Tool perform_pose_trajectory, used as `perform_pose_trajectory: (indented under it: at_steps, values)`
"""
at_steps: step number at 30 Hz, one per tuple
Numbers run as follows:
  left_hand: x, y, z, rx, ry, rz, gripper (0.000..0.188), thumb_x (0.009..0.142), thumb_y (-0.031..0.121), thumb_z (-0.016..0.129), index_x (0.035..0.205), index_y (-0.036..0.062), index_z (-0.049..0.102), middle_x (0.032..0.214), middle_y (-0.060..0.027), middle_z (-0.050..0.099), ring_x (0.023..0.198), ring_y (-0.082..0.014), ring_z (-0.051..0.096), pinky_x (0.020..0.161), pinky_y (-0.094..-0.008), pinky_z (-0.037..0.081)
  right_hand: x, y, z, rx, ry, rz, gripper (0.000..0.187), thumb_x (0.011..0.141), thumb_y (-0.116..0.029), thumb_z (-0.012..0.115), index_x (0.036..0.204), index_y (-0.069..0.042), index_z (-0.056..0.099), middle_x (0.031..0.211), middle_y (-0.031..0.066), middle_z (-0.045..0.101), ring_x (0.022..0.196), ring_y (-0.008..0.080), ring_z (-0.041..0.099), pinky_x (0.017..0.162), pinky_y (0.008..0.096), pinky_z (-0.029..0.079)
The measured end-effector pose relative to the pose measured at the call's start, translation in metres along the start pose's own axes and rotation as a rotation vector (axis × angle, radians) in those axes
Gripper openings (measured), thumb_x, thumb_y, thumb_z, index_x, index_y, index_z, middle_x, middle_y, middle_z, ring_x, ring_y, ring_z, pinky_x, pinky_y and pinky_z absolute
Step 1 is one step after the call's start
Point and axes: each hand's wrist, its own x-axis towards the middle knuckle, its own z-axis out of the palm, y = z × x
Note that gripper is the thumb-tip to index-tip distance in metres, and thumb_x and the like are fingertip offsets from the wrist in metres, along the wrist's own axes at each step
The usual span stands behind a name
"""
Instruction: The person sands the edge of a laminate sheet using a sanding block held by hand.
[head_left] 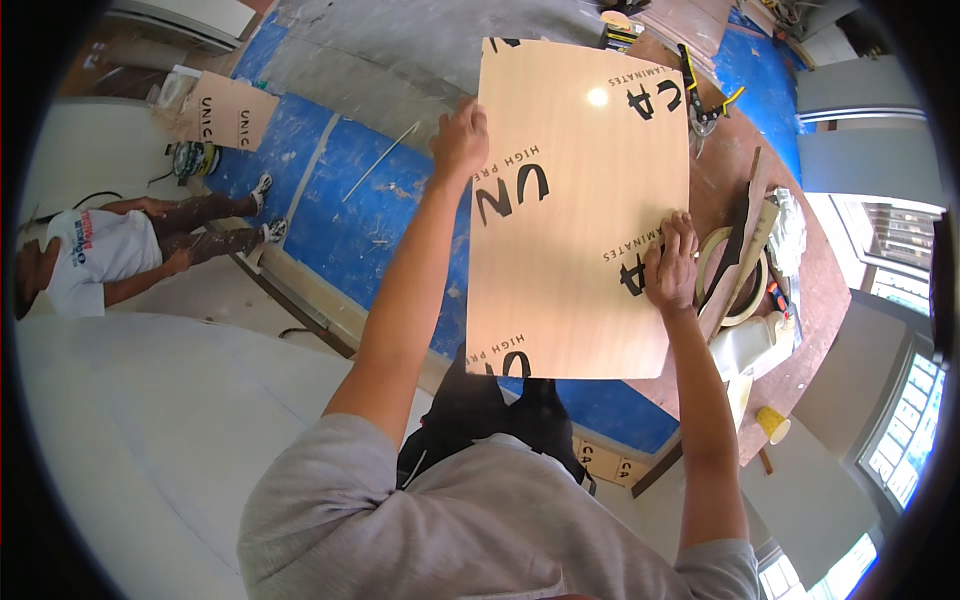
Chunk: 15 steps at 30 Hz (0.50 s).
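Note:
A rectangular laminate sheet (pixel 580 260), pale wood-coloured with black print, is held up before me and slightly tilted. Its left edge is in the grip of my left hand (pixel 463 138), closed near the upper corner. Lower down on the opposite edge, my right hand (pixel 673 265) is closed on the sheet, its fingers bent over the printed face. Right beside that hand lie dark and pale offcut strips (pixel 745 240) and rolls of masking tape (pixel 713 262). The sheet hides part of the wooden work surface (pixel 735 160).
Snips (pixel 703 122) with yellow-and-black handles lie beyond the sheet. A yellow cup (pixel 772 425) stands at the surface's near right edge. Another person (pixel 110 245) is at the left. Blue covering (pixel 365 185) lies on the floor, with a thin stick (pixel 380 160) on it.

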Motion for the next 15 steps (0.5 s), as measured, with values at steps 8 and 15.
perform_pose_trajectory:
  at_steps: [8, 15]
  values:
    - [0.187, 0.005, -0.014, -0.252, -0.012, -0.197, 0.056, 0.108, 0.049, 0.038, 0.132, 0.0045, 0.063, 0.148, -0.0261, 0.053, 0.132, -0.0401, 0.057, 0.109, -0.0563, 0.045, 0.007, -0.007, -0.003, 0.006, -0.047, 0.057, 0.047, 0.095, -0.015, 0.054, 0.138, 0.003, 0.054, 0.147, 0.0247, 0.049, 0.145, 0.0454, 0.042, 0.117, 0.0550, 0.036]
    - [0.196, 0.003, -0.015, -0.531, 0.040, 0.110, 0.055, 0.106, 0.045, 0.053, 0.138, 0.0006, 0.060, 0.133, -0.0158, 0.068, 0.110, -0.0271, 0.070, 0.084, -0.0413, 0.059, 0.004, -0.009, -0.005, -0.004, -0.044, 0.088, 0.045, 0.094, -0.015, 0.055, 0.135, 0.003, 0.054, 0.145, 0.0249, 0.049, 0.142, 0.0474, 0.043, 0.117, 0.0568, 0.036]
